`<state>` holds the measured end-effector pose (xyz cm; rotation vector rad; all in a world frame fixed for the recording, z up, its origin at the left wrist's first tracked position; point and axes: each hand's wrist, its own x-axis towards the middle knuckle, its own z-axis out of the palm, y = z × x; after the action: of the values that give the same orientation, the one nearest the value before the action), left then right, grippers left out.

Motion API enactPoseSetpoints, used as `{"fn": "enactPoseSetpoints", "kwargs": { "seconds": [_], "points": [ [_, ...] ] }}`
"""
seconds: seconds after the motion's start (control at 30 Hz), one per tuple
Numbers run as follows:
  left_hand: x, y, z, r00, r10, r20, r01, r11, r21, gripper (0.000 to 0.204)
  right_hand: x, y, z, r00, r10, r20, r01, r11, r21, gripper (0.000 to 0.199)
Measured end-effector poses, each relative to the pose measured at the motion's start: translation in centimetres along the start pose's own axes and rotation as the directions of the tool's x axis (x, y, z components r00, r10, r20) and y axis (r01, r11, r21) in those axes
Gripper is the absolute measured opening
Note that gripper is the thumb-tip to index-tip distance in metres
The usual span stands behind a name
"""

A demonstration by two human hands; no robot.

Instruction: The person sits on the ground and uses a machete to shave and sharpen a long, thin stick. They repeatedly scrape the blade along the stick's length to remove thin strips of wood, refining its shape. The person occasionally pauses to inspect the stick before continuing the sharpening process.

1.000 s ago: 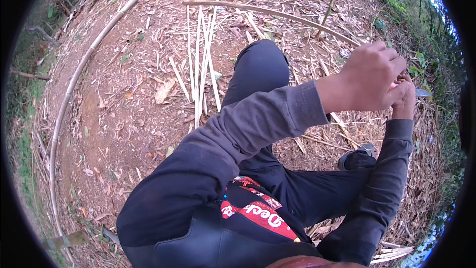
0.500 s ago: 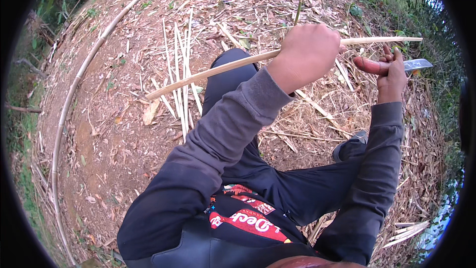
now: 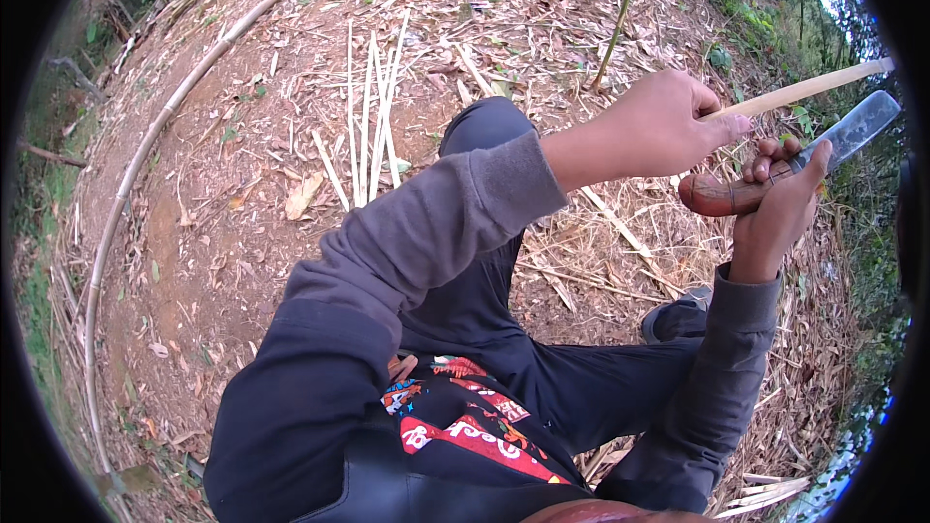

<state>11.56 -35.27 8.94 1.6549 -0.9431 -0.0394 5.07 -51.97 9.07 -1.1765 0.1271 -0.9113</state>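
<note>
My left hand (image 3: 668, 126) is closed around one end of a pale bamboo strip (image 3: 809, 89), pinched between thumb and fingers. From there the strip stretches off to the upper right, its far end near the picture's dark rim. Just below, my right hand (image 3: 783, 199) grips a knife by its brown wooden handle (image 3: 722, 196). The broad grey blade (image 3: 857, 131) points up and right, close beneath the strip; a gap shows between them.
Several pale split strips (image 3: 373, 121) lie on the leaf-littered ground, left of my bent knee (image 3: 489, 124). A long curved pole (image 3: 160, 121) runs along the left side. Beyond my hands stands a thin green stem (image 3: 620, 19). More split pieces (image 3: 765, 497) lie at lower right.
My left hand has moved right and now holds the strip at its end, where before it gripped near the middle. My right hand has turned the knife blade upward and closed its fingers more.
</note>
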Motion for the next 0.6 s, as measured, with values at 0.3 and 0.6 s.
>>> {"fn": "enactPoseSetpoints", "kwargs": {
  "seconds": [0.3, 0.6],
  "points": [
    [-0.1, -2.8, 1.4, 0.935, -0.307, 0.176, 0.341, 0.647, -0.682, 0.024, -0.6, 0.3, -0.8, 0.98, -0.074, 0.187, 0.148, 0.895, -0.42, 0.043],
    [-2.4, -4.7, 4.9, 0.954, -0.295, 0.046, 0.223, 0.602, -0.766, 0.018, 2.5, 1.6, -4.5, 0.721, -0.314, 0.617, 0.672, 0.106, -0.733, 0.035]
  ]
}}
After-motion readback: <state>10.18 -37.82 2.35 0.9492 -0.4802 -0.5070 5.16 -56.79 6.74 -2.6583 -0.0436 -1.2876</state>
